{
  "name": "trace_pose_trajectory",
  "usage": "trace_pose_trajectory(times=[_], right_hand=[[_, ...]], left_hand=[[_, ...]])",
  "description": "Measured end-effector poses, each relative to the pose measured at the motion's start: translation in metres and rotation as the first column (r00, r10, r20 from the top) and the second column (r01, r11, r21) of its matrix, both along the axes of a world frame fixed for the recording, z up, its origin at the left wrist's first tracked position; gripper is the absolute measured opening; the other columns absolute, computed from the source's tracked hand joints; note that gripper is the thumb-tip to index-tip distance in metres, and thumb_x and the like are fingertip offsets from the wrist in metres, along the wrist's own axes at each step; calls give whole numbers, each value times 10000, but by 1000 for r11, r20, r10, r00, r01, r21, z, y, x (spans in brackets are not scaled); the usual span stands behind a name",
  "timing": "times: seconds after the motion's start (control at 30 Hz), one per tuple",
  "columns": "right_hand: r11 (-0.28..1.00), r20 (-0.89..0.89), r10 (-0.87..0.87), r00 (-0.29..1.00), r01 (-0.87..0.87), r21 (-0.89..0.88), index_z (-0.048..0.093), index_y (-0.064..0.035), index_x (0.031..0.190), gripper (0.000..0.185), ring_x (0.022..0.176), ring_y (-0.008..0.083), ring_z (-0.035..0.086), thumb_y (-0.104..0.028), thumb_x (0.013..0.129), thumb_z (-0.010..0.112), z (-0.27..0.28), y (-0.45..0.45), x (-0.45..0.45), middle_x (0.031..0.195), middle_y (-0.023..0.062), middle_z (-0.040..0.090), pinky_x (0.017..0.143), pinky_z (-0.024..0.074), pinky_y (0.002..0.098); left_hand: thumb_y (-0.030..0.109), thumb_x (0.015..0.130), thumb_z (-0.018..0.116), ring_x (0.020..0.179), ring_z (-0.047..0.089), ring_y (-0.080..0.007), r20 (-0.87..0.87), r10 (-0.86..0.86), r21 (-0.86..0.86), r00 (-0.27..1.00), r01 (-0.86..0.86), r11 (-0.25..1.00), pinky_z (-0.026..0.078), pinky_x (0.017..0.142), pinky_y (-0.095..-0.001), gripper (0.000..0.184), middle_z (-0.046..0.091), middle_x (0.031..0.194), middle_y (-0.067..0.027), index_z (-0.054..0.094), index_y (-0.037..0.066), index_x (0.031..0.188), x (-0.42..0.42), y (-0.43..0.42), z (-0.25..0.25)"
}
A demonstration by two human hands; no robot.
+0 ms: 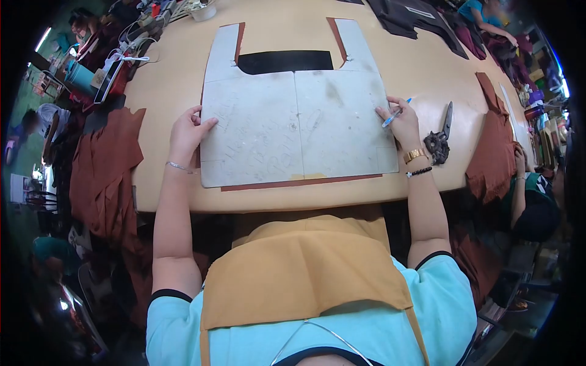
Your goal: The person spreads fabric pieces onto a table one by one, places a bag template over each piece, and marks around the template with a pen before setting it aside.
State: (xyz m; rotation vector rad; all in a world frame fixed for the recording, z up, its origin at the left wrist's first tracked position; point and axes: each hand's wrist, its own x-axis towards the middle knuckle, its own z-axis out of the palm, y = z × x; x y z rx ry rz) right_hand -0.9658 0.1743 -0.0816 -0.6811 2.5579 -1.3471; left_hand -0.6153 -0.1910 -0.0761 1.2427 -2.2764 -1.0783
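A large pale grey pattern board (262, 128) with a notch at its far side lies on the table over reddish-brown material (305, 183), whose edges show along the near side and inside the notch. A black piece (284, 61) shows in the notch. My left hand (192, 129) grips the board's left edge, thumb on top. At the right edge, my right hand (400, 121) is closed round a blue and white pen (389, 120), its fingers touching the board. Scissors with dark wrapped handles (437, 146) lie right of my right hand.
Brown leather-like pieces (107, 165) hang over the table's left edge, with more (491, 146) at the right. Dark pieces (415, 21) lie at the far right. Cables and a white container (202, 11) are at the far left. Other people (537, 207) are at the right and far corners.
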Motion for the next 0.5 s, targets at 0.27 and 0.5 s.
trace_pose_trajectory(times=[0.27,0.5], right_hand=[[999,4,24,1000,-24,47,650,-42,1098,512,668,127,598,-338,720,827,-9,-3,-13,749,35,635,636,484,273],[965,-74,68,995,-47,260,660,-73,1098,528,718,175,628,-411,722,815,12,-2,-8,789,65,666,688,503,292]], left_hand=[[273,735,809,640,563,-99,80,-18,-49,997,22,999,476,602,-263,651,572,720,-6,562,-20,1261,-5,2,8],[361,737,792,703,606,-166,346,-8,-191,938,78,979,502,667,-320,627,619,785,-18,589,109,1274,-5,-1,16]])
